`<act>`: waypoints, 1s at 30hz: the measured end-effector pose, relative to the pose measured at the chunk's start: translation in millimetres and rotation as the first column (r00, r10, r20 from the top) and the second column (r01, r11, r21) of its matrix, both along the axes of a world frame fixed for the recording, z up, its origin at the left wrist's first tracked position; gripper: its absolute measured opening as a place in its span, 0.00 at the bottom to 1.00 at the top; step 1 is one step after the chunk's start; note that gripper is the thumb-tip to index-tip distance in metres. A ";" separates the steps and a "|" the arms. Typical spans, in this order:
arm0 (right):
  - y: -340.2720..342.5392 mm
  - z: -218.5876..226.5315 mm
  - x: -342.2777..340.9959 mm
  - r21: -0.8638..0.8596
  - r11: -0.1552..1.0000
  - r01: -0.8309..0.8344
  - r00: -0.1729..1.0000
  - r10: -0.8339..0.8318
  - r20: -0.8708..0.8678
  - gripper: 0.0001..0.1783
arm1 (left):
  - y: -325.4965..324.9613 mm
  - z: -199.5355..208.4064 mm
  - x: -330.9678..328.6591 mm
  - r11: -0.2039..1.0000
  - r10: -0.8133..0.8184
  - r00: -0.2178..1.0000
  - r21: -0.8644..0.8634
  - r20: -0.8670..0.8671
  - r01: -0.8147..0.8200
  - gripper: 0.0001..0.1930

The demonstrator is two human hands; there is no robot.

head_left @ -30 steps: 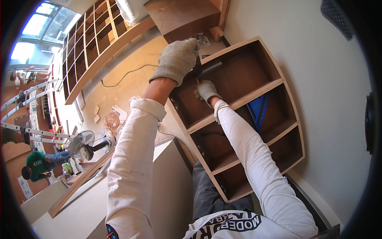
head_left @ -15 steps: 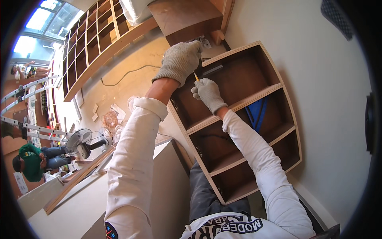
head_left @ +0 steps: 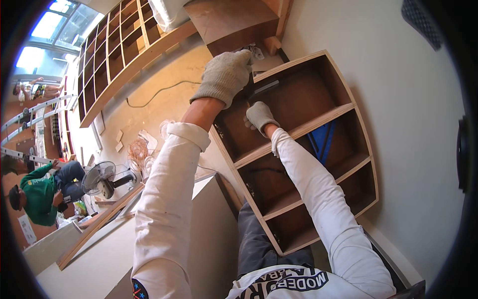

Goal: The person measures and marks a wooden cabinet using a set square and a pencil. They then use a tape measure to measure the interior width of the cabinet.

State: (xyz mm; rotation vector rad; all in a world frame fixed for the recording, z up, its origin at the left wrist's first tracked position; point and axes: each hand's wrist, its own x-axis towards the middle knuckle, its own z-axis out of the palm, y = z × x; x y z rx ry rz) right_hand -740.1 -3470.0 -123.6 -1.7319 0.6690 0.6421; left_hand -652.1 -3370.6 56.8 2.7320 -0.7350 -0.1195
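Observation:
My left hand point(head_left: 226, 74), in a grey knit glove, is closed at the far left corner of an open brown wooden cabinet point(head_left: 294, 127). What its fingers grip is hidden; something dark shows just below them. My right hand point(head_left: 260, 118), gloved too, is curled over the cabinet's farthest compartment, a little nearer to me than the left. Its fingers close on a thin yellow pencil, of which only a bit now shows past them. A grey metal strip point(head_left: 266, 87) lies in that same compartment. The middle compartment holds a blue triangular object point(head_left: 322, 139).
A brown wooden box point(head_left: 231, 22) stands beyond the cabinet. To the left are a gridded wooden shelf point(head_left: 117, 52), a cable point(head_left: 159, 92), tangled wire point(head_left: 142, 152), a fan point(head_left: 104, 179) and a ladder point(head_left: 30, 112). A person in green point(head_left: 37, 197) sits there. A wall point(head_left: 408, 124) rises at right.
My right hand has turned and shifted slightly nearer to me, so less of the pencil shows. The left hand stays in place. The person in green has leaned and moved an arm.

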 end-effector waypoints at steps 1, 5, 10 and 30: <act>0.8 -5.2 2.9 -0.005 0.999 0.034 0.999 -0.034 0.005 0.15 | -1.2 0.0 0.5 1.000 -0.001 1.000 -0.001 -0.008 0.001 0.13; 7.4 -20.8 14.8 0.021 0.989 0.144 0.989 -0.144 -0.022 0.13 | 1.4 0.9 -0.3 1.000 -0.008 1.000 -0.001 0.011 0.008 0.12; 4.5 -37.1 17.9 -0.035 0.989 0.142 0.990 -0.143 -0.019 0.13 | -6.1 8.5 -2.8 1.000 -0.011 1.000 0.015 0.017 0.011 0.13; -51.9 165.9 -316.2 0.319 0.915 0.248 0.944 -0.303 0.134 0.13 | -7.5 16.6 -31.5 0.997 0.045 0.997 0.067 0.062 -0.049 0.11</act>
